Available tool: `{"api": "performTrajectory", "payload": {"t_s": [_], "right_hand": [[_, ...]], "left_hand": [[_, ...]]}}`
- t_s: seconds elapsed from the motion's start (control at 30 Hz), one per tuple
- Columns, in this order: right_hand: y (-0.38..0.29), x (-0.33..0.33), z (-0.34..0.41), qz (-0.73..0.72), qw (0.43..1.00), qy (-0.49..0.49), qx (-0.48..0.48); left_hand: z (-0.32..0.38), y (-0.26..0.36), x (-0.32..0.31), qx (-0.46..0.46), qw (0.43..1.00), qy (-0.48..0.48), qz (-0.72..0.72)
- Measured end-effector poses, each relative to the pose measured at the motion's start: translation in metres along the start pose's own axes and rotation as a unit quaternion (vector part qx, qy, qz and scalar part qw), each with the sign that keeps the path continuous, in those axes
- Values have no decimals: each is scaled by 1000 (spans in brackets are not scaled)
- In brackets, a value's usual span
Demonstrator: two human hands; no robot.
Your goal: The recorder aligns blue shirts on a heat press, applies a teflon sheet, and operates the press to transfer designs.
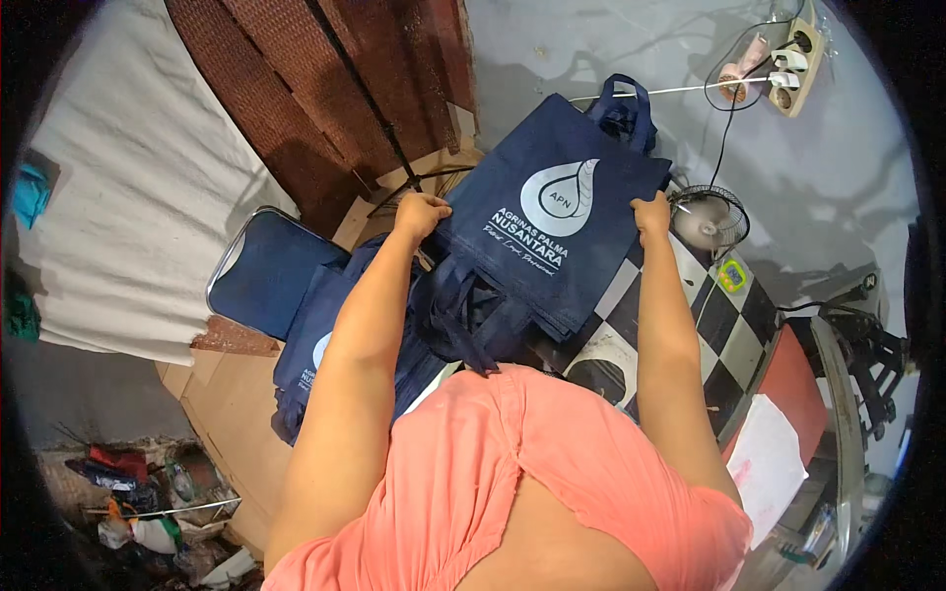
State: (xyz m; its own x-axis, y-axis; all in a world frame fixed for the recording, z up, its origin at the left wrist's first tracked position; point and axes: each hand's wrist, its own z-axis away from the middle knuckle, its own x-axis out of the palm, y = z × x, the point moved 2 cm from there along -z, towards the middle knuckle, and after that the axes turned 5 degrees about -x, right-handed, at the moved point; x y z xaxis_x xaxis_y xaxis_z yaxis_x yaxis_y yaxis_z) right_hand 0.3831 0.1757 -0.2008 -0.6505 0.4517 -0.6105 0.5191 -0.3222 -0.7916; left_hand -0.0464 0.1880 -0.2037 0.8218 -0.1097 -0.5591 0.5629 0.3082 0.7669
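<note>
A navy blue fabric tote bag [488, 173] with a white printed drop-shaped emblem and writing is spread flat in front of me. My left hand [423, 216] pinches its left edge, and my right hand [652, 216] grips the opposite edge. Several fabric layers show along its lower corner. Dark handle loops [628, 114] stick out past its far side, and more handles [462, 325] hang between the bag and my body. Behind my left forearm, another navy tote bag [303, 351] lies on a pile, partly hidden.
A chair with a metal frame [270, 258] stands to the left. On the right are a checkered tabletop [709, 318], a small fan [708, 221], a green digital timer [732, 275] and a wall-side power strip [798, 70] with cords. Mixed clutter [148, 510] lies at lower left.
</note>
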Motion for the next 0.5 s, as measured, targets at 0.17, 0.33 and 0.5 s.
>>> {"api": "performTrajectory", "payload": {"t_s": [0.17, 0.33, 0.5], "right_hand": [[16, 1, -6, 48, 998, 23, -16], [-54, -10, 60, 266, 916, 210, -213], [-72, 24, 133, 114, 894, -127, -414]], "left_hand": [[5, 12, -1, 17, 999, -2, -36], [47, 43, -6, 286, 916, 116, -258], [75, 52, 23, 498, 815, -119, -273]]}}
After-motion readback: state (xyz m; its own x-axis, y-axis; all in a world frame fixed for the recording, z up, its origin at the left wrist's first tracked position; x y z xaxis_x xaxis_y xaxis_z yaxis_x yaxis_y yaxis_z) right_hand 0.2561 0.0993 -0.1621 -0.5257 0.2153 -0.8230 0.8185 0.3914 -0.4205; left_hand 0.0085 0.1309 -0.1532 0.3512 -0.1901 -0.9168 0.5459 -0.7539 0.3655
